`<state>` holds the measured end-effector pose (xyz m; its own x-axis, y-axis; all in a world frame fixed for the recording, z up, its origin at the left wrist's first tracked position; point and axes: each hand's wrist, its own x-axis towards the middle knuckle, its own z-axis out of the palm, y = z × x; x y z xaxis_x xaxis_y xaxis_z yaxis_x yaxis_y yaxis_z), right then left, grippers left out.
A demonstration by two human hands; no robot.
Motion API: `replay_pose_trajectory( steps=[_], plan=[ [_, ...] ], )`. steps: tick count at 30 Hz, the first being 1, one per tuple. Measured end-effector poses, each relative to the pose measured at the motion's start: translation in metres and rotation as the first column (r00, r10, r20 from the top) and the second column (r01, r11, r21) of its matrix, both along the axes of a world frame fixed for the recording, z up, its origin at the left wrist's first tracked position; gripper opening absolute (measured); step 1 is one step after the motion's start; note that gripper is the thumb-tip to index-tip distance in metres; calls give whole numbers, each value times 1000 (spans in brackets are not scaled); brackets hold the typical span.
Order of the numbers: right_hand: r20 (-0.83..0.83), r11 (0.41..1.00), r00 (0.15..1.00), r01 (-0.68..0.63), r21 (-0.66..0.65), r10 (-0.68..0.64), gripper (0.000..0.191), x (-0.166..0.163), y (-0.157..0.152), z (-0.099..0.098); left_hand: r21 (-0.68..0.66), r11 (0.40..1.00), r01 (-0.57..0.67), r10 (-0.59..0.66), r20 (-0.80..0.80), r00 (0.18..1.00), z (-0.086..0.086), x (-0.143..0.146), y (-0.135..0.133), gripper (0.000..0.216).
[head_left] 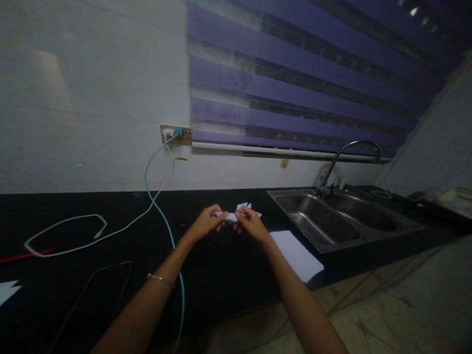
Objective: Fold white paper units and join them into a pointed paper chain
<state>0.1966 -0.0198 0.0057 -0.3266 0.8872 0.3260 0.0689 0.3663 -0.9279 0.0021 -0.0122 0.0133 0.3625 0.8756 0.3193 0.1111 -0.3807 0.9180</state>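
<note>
Between my two hands is a small folded piece of white paper [230,217], held just above the black countertop. My left hand [207,221] pinches its left end between thumb and fingers. The right end is gripped by my right hand [250,221], thumb on top. Right behind my right hand, more folded white paper [242,205] with pointed corners lies on the counter, partly hidden by the hand. A stack of flat white sheets [297,255] rests beside my right forearm.
A steel double sink [320,241] with a tall curved faucet [354,143] is at the right. A teal cable [162,214] and a white charging cable [129,226] run from the wall socket [176,134] across the black counter [221,275]. A dark phone-like slab [96,305] lies at lower left.
</note>
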Motion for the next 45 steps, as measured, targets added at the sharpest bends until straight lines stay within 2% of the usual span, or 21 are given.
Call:
replay_pose_trajectory(
  steps=[4, 13, 18, 20, 28, 35, 41, 45],
  plan=[
    [-9, 1000, 1000, 27, 12, -27, 25, 1, 1, 0, -19, 1000, 1, -1, -20, 1000, 3, 0, -3, 32],
    [-97, 998, 993, 60, 2, -59, 25, -2, 2, -1, 21, 999, -31, 30, 58, 998, 0, 2, -1, 32],
    [-150, 996, 987, 47, -77, -58, 40, -8, -1, -3, 89, 993, -73, 64, 100, 993, -1, 6, -3, 34],
    [-143, 996, 988, 51, -76, -62, 45, -9, -3, -1, 91, 993, -74, 65, 98, 993, -2, 5, -3, 38],
    [-86, 992, 989, 123, -4, -122, 42, -5, -5, 7, 81, 995, -59, 51, 97, 994, -2, 2, -1, 43],
    [-37, 991, 991, 131, 26, -130, 40, -2, 0, 2, 39, 999, 38, -35, -57, 998, 3, 0, -7, 29],
    [18, 994, 997, 76, 81, -78, 34, -3, -4, 7, 79, 997, -22, 29, -98, 995, -1, -1, -6, 30],
    [58, 993, 994, 83, 87, -88, 28, -3, -6, 11, 86, 996, 4, 4, -94, 996, -1, -2, -3, 29]
  ],
)
